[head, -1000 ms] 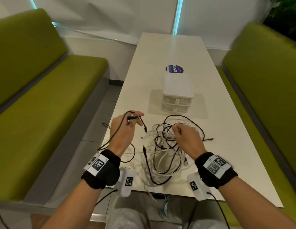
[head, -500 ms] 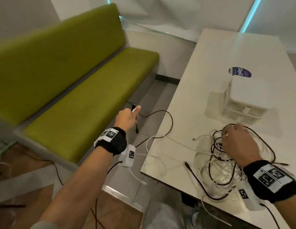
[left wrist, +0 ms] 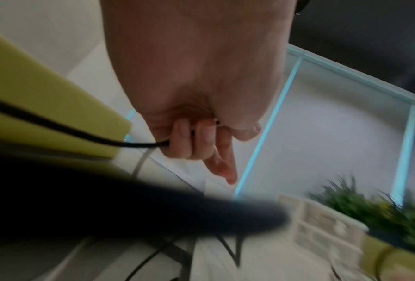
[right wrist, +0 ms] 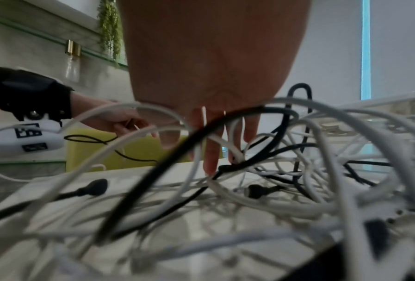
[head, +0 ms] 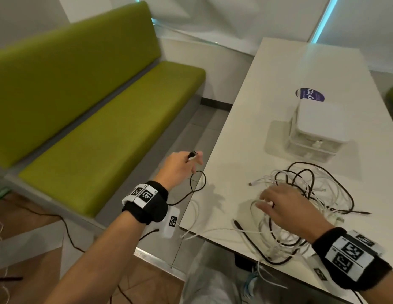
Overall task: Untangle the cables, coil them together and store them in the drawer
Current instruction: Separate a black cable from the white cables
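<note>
A tangle of white and black cables (head: 312, 187) lies on the white table (head: 246, 128) near its front edge. My right hand (head: 276, 205) rests on the tangle's left side, fingers (right wrist: 212, 152) straight and spread among the strands (right wrist: 321, 190). My left hand (head: 182, 165) is held out past the table's left edge, over the floor. It pinches two plug ends (head: 192, 155), one black and one white. In the left wrist view its fingers (left wrist: 196, 136) curl round a black cable (left wrist: 57, 125) and a white one. The black cable (head: 200, 183) loops back toward the table. A small white drawer unit (head: 318, 128) stands shut behind the tangle.
A green bench (head: 103, 128) runs along the left, with a strip of tiled floor (head: 191, 132) between it and the table. A round blue sticker (head: 309, 95) lies on the table behind the drawer unit. Some cable strands hang over the table's front-left corner.
My left hand has drawn the two cable ends out to the left, off the table. My right hand has shifted to the tangle's left side and spread its fingers. My view has swung left.
</note>
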